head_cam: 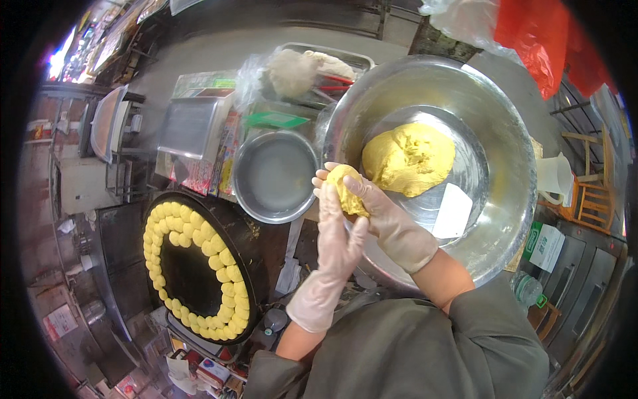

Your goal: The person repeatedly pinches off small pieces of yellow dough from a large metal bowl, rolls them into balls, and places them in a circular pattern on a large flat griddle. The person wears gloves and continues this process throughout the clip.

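A small lump of yellow dough (345, 185) sits between my two gloved hands, over the near left rim of a large steel basin (503, 164). Around it curls my right hand (394, 219), with its fingertips showing on the far side. My left hand (339, 239) presses along the lump's near left side, fingers extended. Inside the basin lies a bigger mass of yellow dough (411, 157), torn on top, and nearer me a white dough scraper (452, 212). On the left, a round black pan (192, 274) holds several yellow dough balls (227, 274) set in rings.
A steel bowl (275, 174) with cloudy liquid stands beside the basin. Behind it, a tray (366, 62) holds whitish dough (294, 72) and red-handled tongs (334, 87). A metal box (189, 124) is left of these. A plastic jug (556, 174) stands right; red bags (536, 45) hang above.
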The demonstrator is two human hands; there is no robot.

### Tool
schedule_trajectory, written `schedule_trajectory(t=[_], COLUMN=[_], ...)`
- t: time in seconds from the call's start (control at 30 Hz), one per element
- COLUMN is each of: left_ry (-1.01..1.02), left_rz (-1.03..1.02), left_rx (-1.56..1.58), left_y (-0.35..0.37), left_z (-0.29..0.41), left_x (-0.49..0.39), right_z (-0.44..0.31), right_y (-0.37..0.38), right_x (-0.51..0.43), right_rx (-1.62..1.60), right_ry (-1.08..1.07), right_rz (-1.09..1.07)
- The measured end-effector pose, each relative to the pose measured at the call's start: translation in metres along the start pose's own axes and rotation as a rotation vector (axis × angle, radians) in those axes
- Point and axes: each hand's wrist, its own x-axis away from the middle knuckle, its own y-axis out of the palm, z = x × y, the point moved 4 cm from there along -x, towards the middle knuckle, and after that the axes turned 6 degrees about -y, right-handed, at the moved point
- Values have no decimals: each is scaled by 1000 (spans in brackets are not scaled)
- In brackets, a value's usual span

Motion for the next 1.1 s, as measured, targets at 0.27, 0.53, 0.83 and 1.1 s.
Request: schedule_trajectory(t=[0.27,0.53,0.83,1.1], left_ry=[-196,-254,-350,-470], left_rz=[12,30,422,710], left_rx=[-160,-314,-324,10], left_y=[-34,-114,-252,-392], left_z=[-21,-51,-109,-164], left_x=[60,117,232,235], right_z=[74,168,272,415], right_y=[14,48,75,128], right_x=[-11,-18,-80,-80], right_rx=[128,305,493,792], right_ry=[59,336,454,414], right_rz=[-36,79,24,-131])
